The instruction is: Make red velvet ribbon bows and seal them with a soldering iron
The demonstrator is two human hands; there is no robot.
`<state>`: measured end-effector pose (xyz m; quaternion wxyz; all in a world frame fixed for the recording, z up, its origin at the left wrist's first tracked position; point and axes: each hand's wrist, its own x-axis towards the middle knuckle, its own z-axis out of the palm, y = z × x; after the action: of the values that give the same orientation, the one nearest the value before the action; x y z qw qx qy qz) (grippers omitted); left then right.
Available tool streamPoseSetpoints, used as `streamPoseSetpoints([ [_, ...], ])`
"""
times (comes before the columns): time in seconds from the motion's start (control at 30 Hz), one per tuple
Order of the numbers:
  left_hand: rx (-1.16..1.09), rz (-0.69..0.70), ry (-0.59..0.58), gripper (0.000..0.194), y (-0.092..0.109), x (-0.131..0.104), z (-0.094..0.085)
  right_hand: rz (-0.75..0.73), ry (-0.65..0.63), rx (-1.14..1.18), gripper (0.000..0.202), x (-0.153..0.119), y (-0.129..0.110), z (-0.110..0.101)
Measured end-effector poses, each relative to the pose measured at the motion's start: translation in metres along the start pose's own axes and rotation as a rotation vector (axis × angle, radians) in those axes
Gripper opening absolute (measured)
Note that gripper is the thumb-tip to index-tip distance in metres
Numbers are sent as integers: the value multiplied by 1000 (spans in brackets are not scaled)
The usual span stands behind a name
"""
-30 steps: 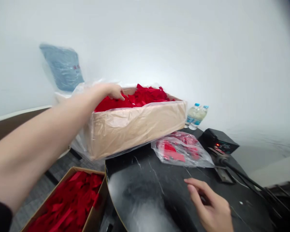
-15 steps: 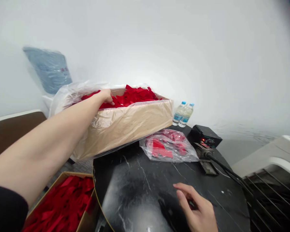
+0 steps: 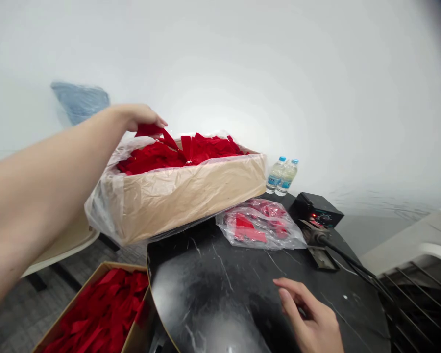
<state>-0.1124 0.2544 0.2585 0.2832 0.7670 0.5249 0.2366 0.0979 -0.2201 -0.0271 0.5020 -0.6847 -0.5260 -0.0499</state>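
My left hand [image 3: 145, 117] is raised over the left part of a long cardboard box [image 3: 194, 189] lined with clear plastic. Its fingers are closed on a red ribbon bow [image 3: 150, 130], whose tail hangs down toward the heap of red velvety bows [image 3: 213, 147] in the box. Low over the black marbled table [image 3: 213, 279], my right hand [image 3: 310, 314] has its thumb and forefinger a little apart, and nothing shows between them. Its other fingers are curled and partly hidden.
A clear bag [image 3: 260, 225] with red pieces lies behind my right hand. Two water bottles [image 3: 279, 176] stand at the wall, near a black control box [image 3: 318, 211] with a lit red light and cable. Below left, another carton [image 3: 103, 309] holds red ribbon pieces.
My left hand has come up out of the box and moved left, lifting a red ribbon bow. My right hand keeps nearly the same pose. The view has shifted slightly.
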Motion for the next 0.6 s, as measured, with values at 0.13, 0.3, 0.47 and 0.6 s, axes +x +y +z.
streamPoseSetpoints([
  [0.13, -78, 59, -19, 39, 4, -19, -32, 31, -2, 17, 17, -7, 5, 1],
  [0.3, -163, 230, 174, 46, 14, -45, -54, 82, -37, 41, 20, -7, 5, 10],
  [0.47, -159, 401, 317, 53, 45, -82, -68, 51, -19, 63, 22, 38, -46, 17],
  [0.6, 35, 498, 300, 57, 67, -121, -78, -81, 82, 177, 22, 100, -106, 17],
])
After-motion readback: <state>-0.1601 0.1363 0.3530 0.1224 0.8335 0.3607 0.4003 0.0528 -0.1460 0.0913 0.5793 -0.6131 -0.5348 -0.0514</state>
